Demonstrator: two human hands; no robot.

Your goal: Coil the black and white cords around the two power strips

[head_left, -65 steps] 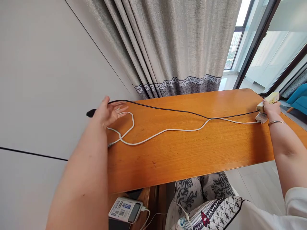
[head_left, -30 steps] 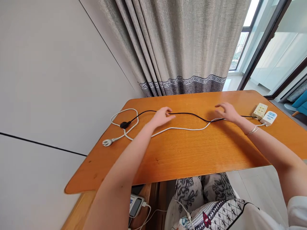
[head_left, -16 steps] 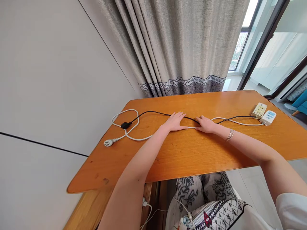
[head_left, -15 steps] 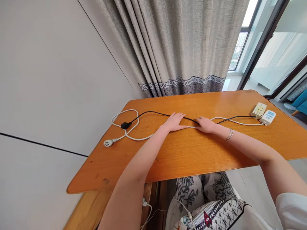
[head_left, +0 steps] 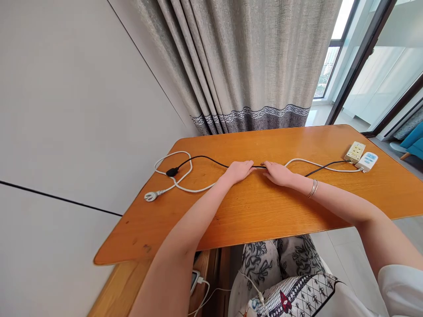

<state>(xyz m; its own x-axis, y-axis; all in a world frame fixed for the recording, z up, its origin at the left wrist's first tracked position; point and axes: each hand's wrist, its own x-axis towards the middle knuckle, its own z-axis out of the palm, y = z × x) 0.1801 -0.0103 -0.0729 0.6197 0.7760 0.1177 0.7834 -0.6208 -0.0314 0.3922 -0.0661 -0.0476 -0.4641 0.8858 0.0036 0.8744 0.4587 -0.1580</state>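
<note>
A black cord (head_left: pixel 209 157) and a white cord (head_left: pixel 306 161) run across the wooden table. My left hand (head_left: pixel 240 171) is closed over them near the middle. Close by on the right, my right hand (head_left: pixel 278 173) also has its fingers closed on the cords. Between the hands a short stretch of black cord shows; the white one is not distinct there. The black plug (head_left: pixel 172 172) lies at the left across a loop of white cord, with the white plug (head_left: pixel 151 197) nearer the edge. At the right ends sit a cream socket block (head_left: pixel 355 152) and a white socket block (head_left: pixel 367 161).
The orange-brown table (head_left: pixel 264 215) has rounded corners. A grey curtain (head_left: pixel 264 57) hangs behind it, and a pale wall panel (head_left: pixel 76 110) borders the left. Below the near edge, a white charging cable (head_left: pixel 206 286) lies on a wooden surface.
My left hand's spread fingers have drawn together around the cords. My right hand has shifted slightly left, its fingers straighter. The two cords have come together between my hands.
</note>
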